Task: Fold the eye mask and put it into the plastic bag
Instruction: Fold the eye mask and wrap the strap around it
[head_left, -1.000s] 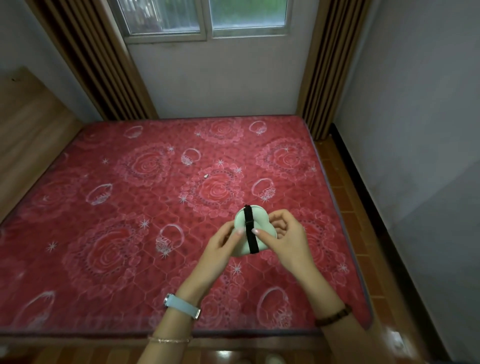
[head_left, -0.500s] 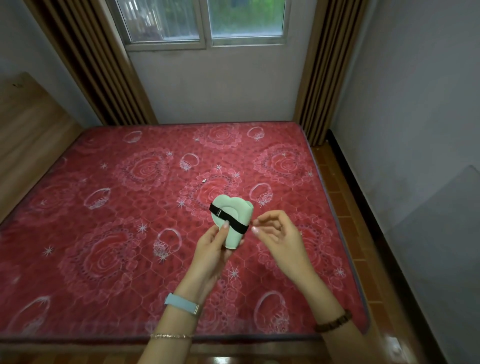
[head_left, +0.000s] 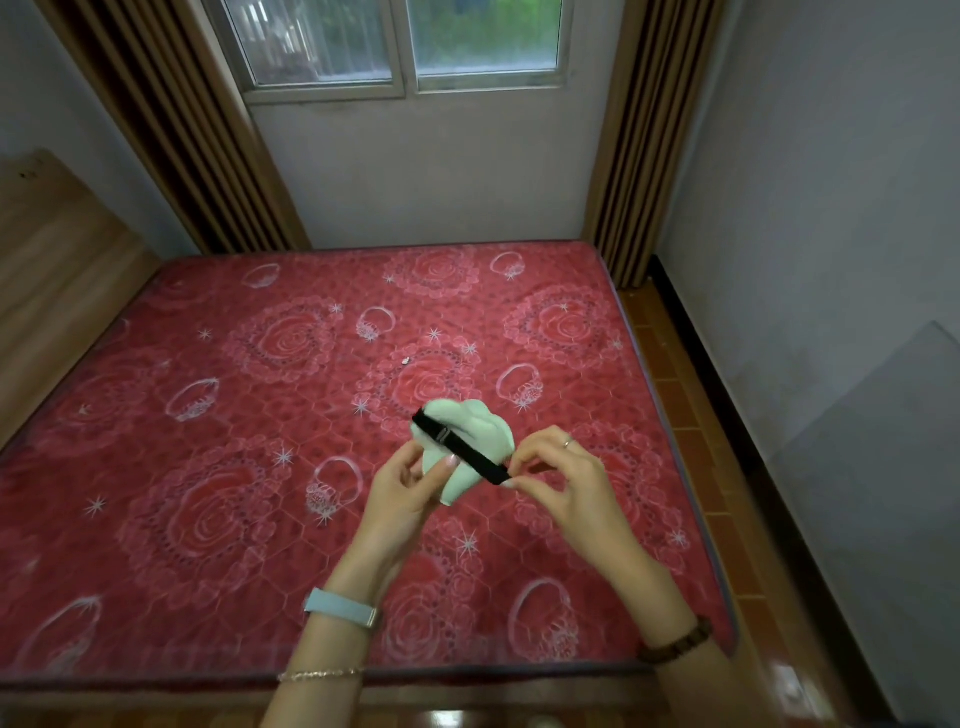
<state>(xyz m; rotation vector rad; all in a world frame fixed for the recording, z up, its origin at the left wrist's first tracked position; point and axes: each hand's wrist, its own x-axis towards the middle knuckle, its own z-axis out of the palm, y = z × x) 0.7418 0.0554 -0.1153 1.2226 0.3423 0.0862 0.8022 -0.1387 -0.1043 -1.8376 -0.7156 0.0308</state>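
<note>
A pale green eye mask (head_left: 480, 439), folded in half, is held in the air above the red mattress. A black elastic strap (head_left: 460, 453) runs across it at a slant. My left hand (head_left: 410, 491) grips the mask's lower left edge between thumb and fingers. My right hand (head_left: 558, 475) pinches the strap's right end at the mask's right edge. No plastic bag is in view.
The red floral mattress (head_left: 208, 467) fills the middle of the view, with a tiny pale scrap (head_left: 405, 360) on it. A wooden board (head_left: 57, 280) stands to the left. Walls, striped curtains (head_left: 628, 140) and a window bound the far side; tiled floor (head_left: 691, 415) runs along the right.
The mask passed from both hands' grip into my left hand and turned so the strap lies at a slant. My right hand let go, then took the strap's end.
</note>
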